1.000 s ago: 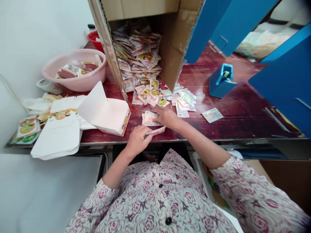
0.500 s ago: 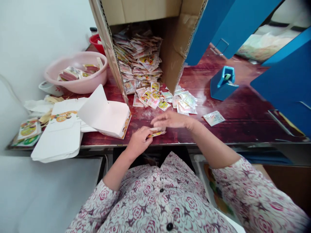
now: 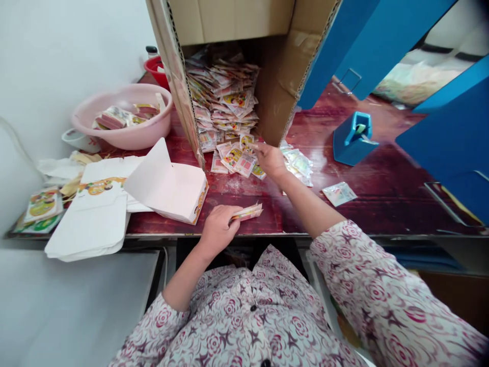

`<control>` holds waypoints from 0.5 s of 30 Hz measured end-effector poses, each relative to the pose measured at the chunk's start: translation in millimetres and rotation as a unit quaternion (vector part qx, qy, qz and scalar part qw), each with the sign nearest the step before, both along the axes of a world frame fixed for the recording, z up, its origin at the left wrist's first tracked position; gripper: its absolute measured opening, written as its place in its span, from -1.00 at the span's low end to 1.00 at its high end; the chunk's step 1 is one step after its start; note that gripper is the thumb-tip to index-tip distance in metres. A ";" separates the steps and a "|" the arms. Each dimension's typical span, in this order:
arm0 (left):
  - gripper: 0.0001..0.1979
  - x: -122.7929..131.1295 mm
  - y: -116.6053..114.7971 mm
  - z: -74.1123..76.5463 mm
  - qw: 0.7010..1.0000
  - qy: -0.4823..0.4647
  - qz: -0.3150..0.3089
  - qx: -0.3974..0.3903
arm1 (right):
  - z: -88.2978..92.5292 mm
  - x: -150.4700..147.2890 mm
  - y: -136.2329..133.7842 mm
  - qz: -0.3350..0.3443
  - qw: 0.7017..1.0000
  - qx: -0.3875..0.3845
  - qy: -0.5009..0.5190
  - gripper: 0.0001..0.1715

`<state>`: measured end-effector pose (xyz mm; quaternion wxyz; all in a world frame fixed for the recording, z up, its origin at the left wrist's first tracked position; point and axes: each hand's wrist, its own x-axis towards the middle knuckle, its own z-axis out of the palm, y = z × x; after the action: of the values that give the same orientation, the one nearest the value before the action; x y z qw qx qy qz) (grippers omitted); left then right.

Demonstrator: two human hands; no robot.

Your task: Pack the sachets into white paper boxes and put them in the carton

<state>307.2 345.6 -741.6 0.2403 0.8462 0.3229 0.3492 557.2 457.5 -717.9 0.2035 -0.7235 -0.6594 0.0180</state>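
Note:
My left hand (image 3: 219,227) is closed around a small stack of flat packets (image 3: 247,212) just above the table's front edge. My right hand (image 3: 270,159) reaches forward, its fingers stretched out over loose printed packets (image 3: 244,164) at the mouth of a cardboard box (image 3: 284,84). Whether a fingertip touches a packet there is hard to tell. Inside the box lies a big heap of similar packets (image 3: 225,97). Shiny clear packets (image 3: 300,165) lie partly behind my right wrist. An opened white carton (image 3: 171,191) with an orange printed side sits left of my left hand.
Flattened white cartons (image 3: 91,219) overhang the table's front edge at left. A pink basin (image 3: 126,137) with packets and a red bowl (image 3: 157,71) stand behind them. To the right are a blue tape dispenser (image 3: 351,140), a single packet (image 3: 339,193) and blue panels (image 3: 454,137).
My right hand has moved away from my left hand, forward to the loose packets by the box. My left hand keeps the stack, now tilted more on edge.

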 end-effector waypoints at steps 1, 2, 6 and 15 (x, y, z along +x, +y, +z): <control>-0.77 0.2 -0.2 0.7 1.000 0.000 -0.002 0.000 | -2.3 2.8 -1.7 0.036 0.999 0.013 0.001 -0.45; -0.77 0.3 -0.5 1.3 1.000 -0.001 -0.004 0.000 | -5.1 5.4 -3.0 0.087 0.996 0.010 -0.007 -0.43; -0.76 0.5 -1.7 1.3 1.000 -0.001 -0.012 -0.003 | -14.7 11.5 -4.8 0.224 0.970 -0.078 -0.058 -0.31; -0.77 0.7 -2.1 0.2 0.999 0.022 -0.003 -0.036 | -1.7 -1.4 2.4 0.197 0.966 -0.100 -0.137 -0.57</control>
<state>307.9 343.5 -741.4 0.2644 0.8455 0.3376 0.3181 555.8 460.0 -719.6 0.0305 -0.5914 -0.8054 0.0240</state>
